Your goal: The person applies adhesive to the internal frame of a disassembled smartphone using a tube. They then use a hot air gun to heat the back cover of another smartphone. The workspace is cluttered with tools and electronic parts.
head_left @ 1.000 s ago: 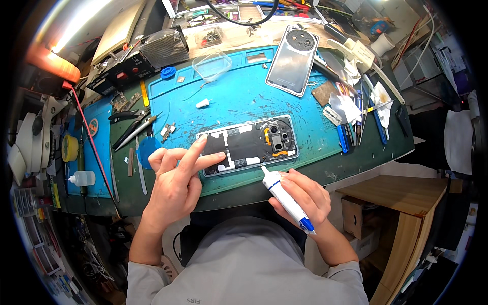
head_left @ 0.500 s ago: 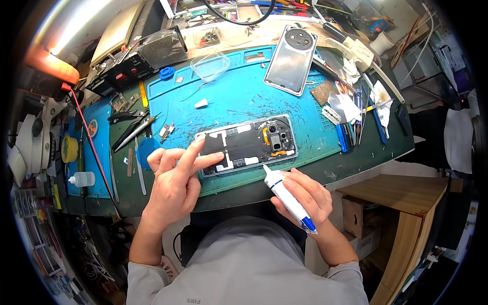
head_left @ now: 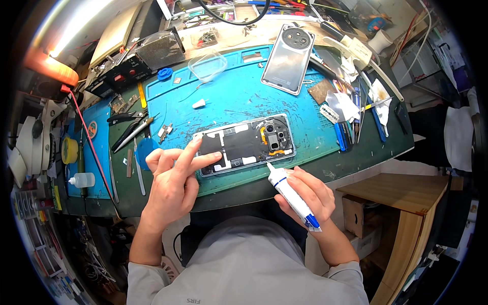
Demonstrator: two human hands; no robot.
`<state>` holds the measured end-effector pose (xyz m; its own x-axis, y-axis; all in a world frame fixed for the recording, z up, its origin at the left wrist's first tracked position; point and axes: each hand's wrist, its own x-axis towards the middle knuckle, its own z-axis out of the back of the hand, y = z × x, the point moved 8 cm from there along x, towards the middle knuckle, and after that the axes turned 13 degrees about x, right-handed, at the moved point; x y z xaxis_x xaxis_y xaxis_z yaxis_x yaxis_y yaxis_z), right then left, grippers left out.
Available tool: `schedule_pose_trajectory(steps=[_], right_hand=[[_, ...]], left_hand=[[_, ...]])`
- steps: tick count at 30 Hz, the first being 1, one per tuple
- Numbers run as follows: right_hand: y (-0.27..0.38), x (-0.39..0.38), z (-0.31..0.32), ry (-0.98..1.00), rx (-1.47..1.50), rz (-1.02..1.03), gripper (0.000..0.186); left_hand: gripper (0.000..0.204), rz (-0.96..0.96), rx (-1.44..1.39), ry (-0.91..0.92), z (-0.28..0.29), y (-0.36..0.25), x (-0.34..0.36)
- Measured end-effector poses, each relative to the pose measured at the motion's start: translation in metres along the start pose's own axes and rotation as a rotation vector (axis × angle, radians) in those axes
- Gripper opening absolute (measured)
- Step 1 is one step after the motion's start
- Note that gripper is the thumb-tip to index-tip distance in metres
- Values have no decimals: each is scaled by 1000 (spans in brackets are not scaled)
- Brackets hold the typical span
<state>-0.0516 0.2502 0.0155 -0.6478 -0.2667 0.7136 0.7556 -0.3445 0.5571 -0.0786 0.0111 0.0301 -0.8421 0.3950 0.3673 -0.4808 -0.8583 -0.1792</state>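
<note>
An opened smartphone (head_left: 249, 144) lies back-up on the blue work mat (head_left: 229, 99), its black inner parts and camera module showing. My left hand (head_left: 173, 178) rests on the phone's left end, two fingers pressing it flat. My right hand (head_left: 305, 195) grips a white glue tube (head_left: 291, 195) with a blue band, tilted, its nozzle touching the phone's lower right edge. The phone's detached silver back cover (head_left: 288, 58) lies apart at the mat's far right.
Tweezers and pliers (head_left: 129, 127) lie left of the phone, a small white bottle (head_left: 81, 179) farther left. Blue pens and white wipes (head_left: 356, 109) crowd the right. A clear plastic tray (head_left: 207, 66) sits at the back. A wooden box (head_left: 406, 203) stands at lower right.
The glue tube's nozzle has moved a little to the right along the phone's lower edge. My left hand has stayed in place on the phone.
</note>
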Motion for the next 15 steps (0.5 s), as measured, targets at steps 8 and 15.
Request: schedule_pose_trajectory(steps=[8,15], right_hand=[[0,0,0,4,-8,7,36],[0,-1,3,-12,-23,-14,36]], left_hand=[[72,3,7,-2,0,0,0],[72,7,14,0,0,0,0]])
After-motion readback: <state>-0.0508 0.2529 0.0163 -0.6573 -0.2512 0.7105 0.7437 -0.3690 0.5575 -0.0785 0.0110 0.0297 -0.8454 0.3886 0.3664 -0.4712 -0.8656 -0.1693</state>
